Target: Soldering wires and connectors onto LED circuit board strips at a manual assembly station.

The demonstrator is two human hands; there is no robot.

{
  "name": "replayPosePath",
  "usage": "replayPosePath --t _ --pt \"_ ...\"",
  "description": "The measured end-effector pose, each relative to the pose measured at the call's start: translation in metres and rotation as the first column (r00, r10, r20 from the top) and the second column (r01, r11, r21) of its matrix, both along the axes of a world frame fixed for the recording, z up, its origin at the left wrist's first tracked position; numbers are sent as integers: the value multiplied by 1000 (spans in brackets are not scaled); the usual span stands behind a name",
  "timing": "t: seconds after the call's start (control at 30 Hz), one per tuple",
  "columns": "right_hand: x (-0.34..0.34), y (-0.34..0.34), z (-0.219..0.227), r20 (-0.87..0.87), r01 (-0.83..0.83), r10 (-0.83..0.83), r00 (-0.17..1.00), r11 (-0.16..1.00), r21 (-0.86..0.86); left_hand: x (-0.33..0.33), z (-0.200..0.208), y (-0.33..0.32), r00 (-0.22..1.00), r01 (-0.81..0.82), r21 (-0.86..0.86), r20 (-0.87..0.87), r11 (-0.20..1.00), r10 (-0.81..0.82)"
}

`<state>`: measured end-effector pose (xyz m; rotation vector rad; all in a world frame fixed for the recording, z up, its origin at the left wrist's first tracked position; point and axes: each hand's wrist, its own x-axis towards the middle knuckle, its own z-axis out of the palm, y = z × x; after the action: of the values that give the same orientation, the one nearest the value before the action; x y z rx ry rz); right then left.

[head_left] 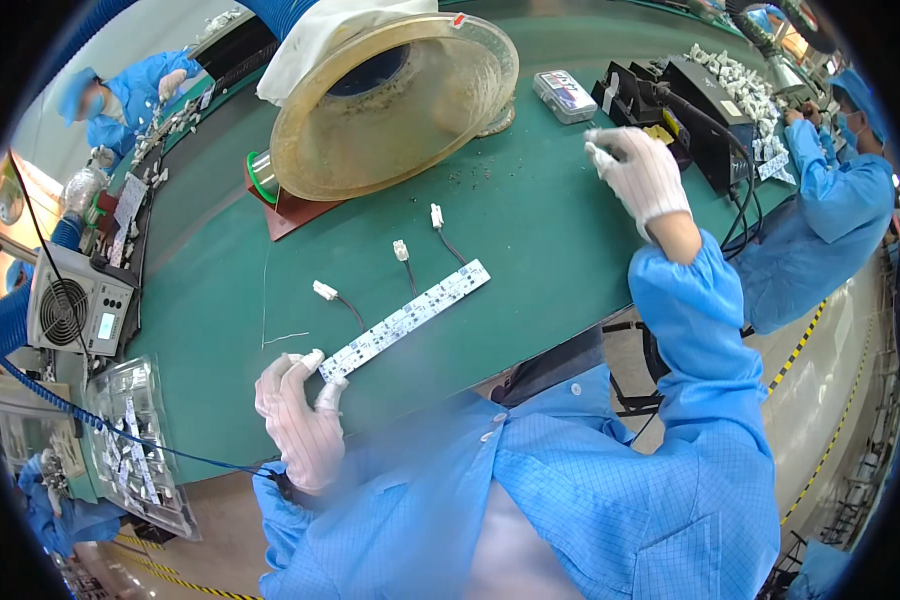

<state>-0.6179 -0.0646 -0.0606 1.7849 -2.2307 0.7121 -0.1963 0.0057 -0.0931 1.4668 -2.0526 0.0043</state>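
Note:
A long white circuit board strip (407, 318) lies slanted on the green mat, its near-left end pinched between the thumb and fingers of my left hand (300, 412). Three short dark leads run from its far side to white plug connectors, one of them a white connector (400, 250) in the middle. My right hand (638, 178) is raised at the right, beside a black soldering tool stand (625, 92). Its fingers curl toward the thumb; whether anything small sits between the tips cannot be made out. Both hands wear white striped gloves.
A large fume hood funnel (390, 150) overhangs the far middle, with a solder wire spool (263, 177) beside it. A small clear box (565, 97) and a black soldering station (710, 115) stand far right. A plastic tray (135, 450) holds boards at left. Co-workers sit on both sides.

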Motion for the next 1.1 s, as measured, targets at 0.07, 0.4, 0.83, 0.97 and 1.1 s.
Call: replayPosePath --t 0.07,0.4,0.83,0.97,1.1 --pt "11 -5 7 -150 168 -154 977 982 85 1 0 1 1000 -2 -4 1 1000 2" --pt "13 -16 23 -274 277 -202 940 922 270 5 4 -2 999 -27 87 -17 996 29" --pt "-16 0 -17 -229 281 -228 946 930 238 7 -6 -3 998 -57 56 17 997 56" --pt "-15 3 -17 -257 249 -187 948 940 233 5 -1 -4 998 -65 80 -14 995 67" --pt "6 -7 -3 -174 23 -32 984 998 -56 5 -2 -5 999 -42 53 4 998 42"
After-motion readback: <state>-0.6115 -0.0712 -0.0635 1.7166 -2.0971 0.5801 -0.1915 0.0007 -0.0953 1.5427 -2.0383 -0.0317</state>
